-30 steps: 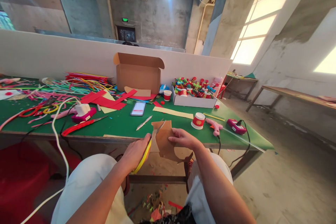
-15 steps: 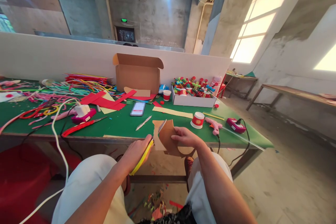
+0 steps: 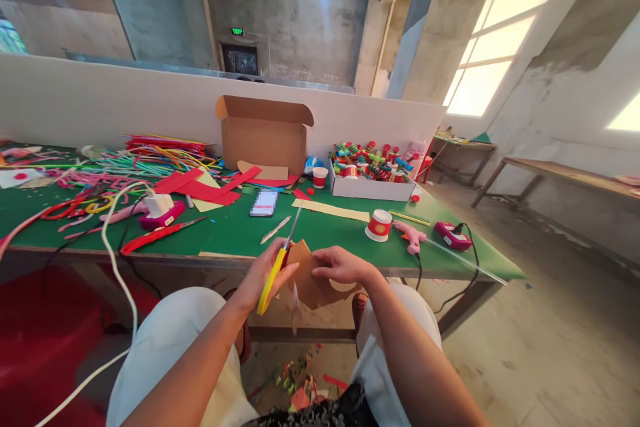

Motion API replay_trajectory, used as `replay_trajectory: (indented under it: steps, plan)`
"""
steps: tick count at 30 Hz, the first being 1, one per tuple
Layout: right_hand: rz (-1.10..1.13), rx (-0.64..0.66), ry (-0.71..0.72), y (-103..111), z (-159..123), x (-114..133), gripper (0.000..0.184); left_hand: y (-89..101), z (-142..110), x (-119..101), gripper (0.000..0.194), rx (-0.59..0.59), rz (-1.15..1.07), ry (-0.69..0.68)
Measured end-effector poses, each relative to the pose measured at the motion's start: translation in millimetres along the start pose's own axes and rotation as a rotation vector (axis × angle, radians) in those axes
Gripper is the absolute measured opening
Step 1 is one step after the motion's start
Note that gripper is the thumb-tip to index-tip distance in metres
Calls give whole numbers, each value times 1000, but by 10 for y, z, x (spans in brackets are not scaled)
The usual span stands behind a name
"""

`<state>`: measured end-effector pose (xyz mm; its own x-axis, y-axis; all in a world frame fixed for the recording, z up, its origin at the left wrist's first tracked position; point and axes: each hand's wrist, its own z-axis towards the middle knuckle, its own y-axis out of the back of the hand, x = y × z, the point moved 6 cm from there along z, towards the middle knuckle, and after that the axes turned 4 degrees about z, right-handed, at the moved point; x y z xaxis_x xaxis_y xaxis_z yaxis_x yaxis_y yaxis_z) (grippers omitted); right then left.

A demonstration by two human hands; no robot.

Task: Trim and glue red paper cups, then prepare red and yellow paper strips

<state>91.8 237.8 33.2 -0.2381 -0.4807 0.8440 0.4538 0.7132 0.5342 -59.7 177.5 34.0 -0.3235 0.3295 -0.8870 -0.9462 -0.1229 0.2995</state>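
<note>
My left hand [image 3: 261,275] is closed round the yellow handles of a pair of scissors [image 3: 271,282], whose blades point up and away, over the table's front edge. Brown cardboard [image 3: 320,290] with a round hole in it is gripped by my right hand [image 3: 341,263], just in front of the table. The fingers and thumb of my left hand are close to the cardboard's left edge; whether they touch it I cannot tell. Below the cardboard, a blurred pale scrap [image 3: 295,310] hangs in the air above the floor.
On the green table [image 3: 230,240] lie a phone [image 3: 263,203], a white pen-like tool [image 3: 275,230], a paper strip [image 3: 337,209], a paper cup [image 3: 379,225] and a pink glue gun [image 3: 410,235]. A white box [image 3: 370,188] of colourful figures stands behind. Cables hang off the front edge.
The scissors have come away from the cardboard, their blades now tilted upward. A strip at the cardboard's left has come off, and a scrap is dropping below. My right hand shifted slightly left.
</note>
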Motion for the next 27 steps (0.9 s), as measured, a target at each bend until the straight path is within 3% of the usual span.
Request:
replay_trajectory:
  steps: [2, 4, 8, 11, 13, 15, 18, 20, 23, 27]
  plan:
    - [-11, -86, 26, 2, 25, 51, 31, -7, 23, 37, 34, 11, -40, 13]
    - [18, -307, 94, 98, 4, 141, 29, 61, 59, 84, 37, -58, -67, 38]
    - [146, -986, 252, 442, -290, 260, 37, 355, 103, 125, 44, -388, -95, 109]
    - [300, -1310, 307, 575, -478, 193, 45, 535, 105, 139, 48, -619, -206, 129]
    - [503, -1318, 258, 557, -432, 78, 44, 600, 102, 163, 49, -736, -289, 113]
    - [741, -1137, 121, 402, -242, -38, 45, 606, 104, 209, 47, -802, -341, 123]
    - [1010, -791, -41, -21, 55, -76, 46, 498, 125, 245, 46, -791, -375, 159]
    - [1126, -718, -56, -250, 156, -48, 45, 377, 142, 208, 45, -738, -366, 166]
    - [1251, -812, -58, -386, 192, -54, 46, 200, 156, 95, 45, -644, -332, 156]
    - [1314, -1051, -45, -161, 90, -128, 47, 47, 171, 34, 42, -407, -297, 167]
